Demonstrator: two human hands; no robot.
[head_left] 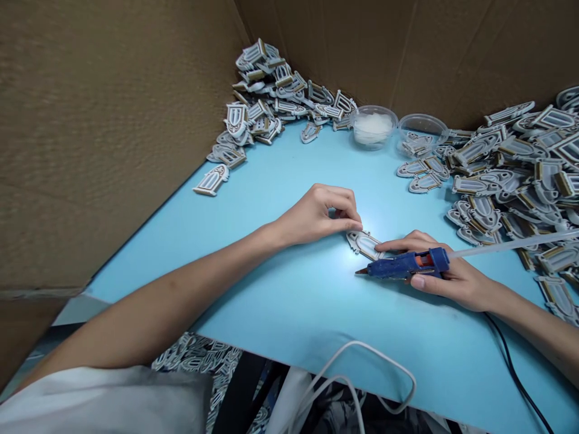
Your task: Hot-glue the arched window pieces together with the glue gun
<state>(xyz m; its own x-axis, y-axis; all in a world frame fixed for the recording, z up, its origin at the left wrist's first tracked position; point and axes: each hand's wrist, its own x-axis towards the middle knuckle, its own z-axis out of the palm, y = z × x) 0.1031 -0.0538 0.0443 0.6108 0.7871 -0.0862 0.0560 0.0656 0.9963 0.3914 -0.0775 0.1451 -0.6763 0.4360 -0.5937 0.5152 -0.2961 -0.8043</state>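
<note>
A blue hot glue gun (407,265) lies in my right hand (456,280), its nozzle pointing left and a long clear glue stick (515,243) reaching out of its back. My right index finger stretches forward onto a small white arched ornament (365,245) with gold-brown trim, flat on the blue table. At the upper left end of that ornament is my left hand (328,211), thumb and fingertips pinched together. Whatever those fingertips hold, if anything, is hidden.
White ornaments are heaped at the back left (271,90) and along the right (520,175). Two clear plastic tubs stand at the back, one with white material (373,128), one near ornaments (423,134). Cardboard walls (407,54) enclose the table; a black cord (515,374) runs at right.
</note>
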